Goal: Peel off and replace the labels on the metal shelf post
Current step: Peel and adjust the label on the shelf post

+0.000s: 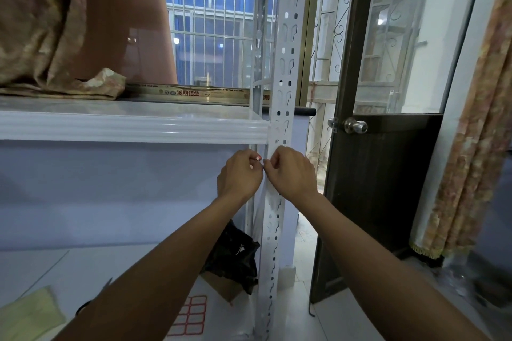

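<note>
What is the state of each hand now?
Left hand: closed, pinching a small red-and-white label.
Right hand: fingers curled against the post; what it holds cannot be told.

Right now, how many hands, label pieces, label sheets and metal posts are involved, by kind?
Bare hands: 2, left and right
Small red-edged label pinched in left hand: 1
Red-bordered label sheet: 1
White perforated metal shelf post: 1
Total: 5

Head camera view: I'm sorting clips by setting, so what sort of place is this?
Probably a room in a home, by a balcony door: a metal shelf post beside a door with a round knob, a patterned curtain, and barred windows outside.
</note>
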